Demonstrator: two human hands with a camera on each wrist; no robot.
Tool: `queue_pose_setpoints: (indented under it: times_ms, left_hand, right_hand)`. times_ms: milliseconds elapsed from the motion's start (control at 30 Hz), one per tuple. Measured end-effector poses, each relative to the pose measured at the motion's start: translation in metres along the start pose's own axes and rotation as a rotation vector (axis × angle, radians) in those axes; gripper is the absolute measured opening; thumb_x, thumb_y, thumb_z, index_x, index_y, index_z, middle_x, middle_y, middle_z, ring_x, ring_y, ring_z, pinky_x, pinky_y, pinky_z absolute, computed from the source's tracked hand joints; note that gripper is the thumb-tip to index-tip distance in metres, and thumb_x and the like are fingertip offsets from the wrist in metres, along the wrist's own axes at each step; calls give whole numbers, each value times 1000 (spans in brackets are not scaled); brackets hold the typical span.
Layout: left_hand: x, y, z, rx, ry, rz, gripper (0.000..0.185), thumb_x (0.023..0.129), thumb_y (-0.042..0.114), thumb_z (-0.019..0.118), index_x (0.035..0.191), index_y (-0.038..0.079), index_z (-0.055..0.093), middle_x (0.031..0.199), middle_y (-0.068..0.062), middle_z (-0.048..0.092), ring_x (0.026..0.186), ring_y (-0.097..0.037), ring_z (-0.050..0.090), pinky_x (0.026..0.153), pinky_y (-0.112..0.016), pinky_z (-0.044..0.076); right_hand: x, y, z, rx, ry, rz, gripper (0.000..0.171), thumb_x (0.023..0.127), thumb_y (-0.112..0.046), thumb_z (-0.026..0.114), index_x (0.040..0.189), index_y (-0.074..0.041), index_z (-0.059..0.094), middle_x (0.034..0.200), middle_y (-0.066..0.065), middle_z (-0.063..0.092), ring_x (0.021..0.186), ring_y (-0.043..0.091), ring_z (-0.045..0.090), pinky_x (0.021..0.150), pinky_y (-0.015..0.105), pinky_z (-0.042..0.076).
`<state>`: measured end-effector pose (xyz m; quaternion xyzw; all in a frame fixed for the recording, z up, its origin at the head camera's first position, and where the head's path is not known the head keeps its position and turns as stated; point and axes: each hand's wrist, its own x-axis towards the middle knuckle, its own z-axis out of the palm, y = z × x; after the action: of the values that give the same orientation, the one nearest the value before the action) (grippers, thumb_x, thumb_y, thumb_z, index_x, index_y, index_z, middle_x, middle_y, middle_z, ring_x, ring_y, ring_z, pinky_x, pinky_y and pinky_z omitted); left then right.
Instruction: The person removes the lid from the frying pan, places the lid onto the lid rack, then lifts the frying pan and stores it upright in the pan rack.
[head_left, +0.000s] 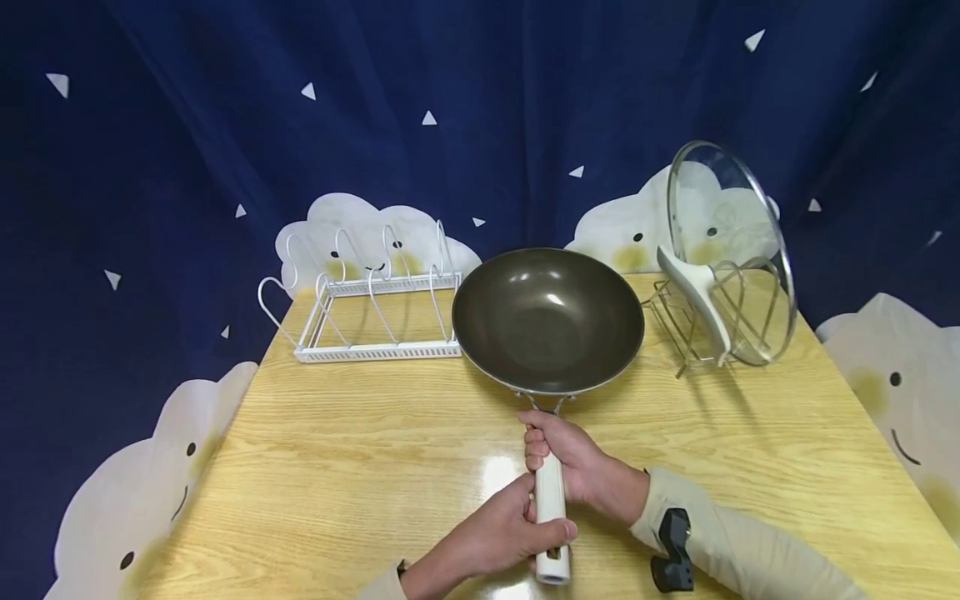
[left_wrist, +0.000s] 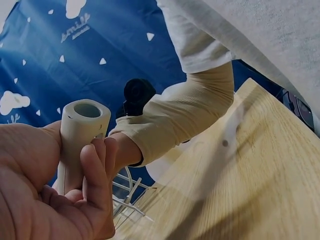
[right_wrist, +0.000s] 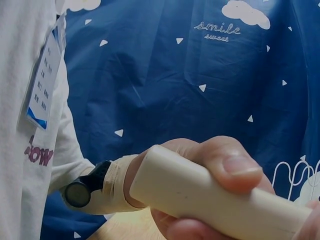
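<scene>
A dark brown wok (head_left: 547, 321) with a long cream handle (head_left: 551, 492) is held over the middle of the table, its inside facing up. Near the wok's rim the right hand (head_left: 577, 458) grips the handle. Lower down, close to the handle's hollow end, the left hand (head_left: 498, 533) holds it too, thumb laid across the top. In the left wrist view, the left fingers (left_wrist: 95, 175) curl round the handle (left_wrist: 72, 145). The right wrist view shows the left thumb over the handle (right_wrist: 200, 197), with the right hand mostly out of frame.
A white wire rack (head_left: 378, 353) stands at the back left of the wooden table (head_left: 337, 450). At the back right, a smaller metal rack (head_left: 678, 333) bears a glass lid (head_left: 780, 242) with a white handle, standing on edge. A dark blue curtain (head_left: 495, 100) hangs behind.
</scene>
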<state>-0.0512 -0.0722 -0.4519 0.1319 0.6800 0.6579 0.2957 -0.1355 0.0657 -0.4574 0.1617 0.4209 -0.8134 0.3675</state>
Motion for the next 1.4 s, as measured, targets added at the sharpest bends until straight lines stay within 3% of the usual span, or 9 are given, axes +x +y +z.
queue_pose_setpoints:
  times_ms: [733,1400]
  left_hand:
    - [-5,8,5,-6,-22,26,38,92,13,69,119,2,45,69,6,59,58,-1,51,51,-17,38]
    - [-21,28,1,48,-7,26,40,92,17,70,120,3,46,71,6,60,61,-1,50,56,-16,40]
  right_hand:
    - [-9,-3,1,52,-44,-10,40,105,-20,47,66,-19,37,52,-14,36,43,-5,35,40,10,32]
    - [-22,-11,19,78,-108,-18,39,104,-19,50,67,-19,37,52,-13,38,43,-4,35,41,10,32]
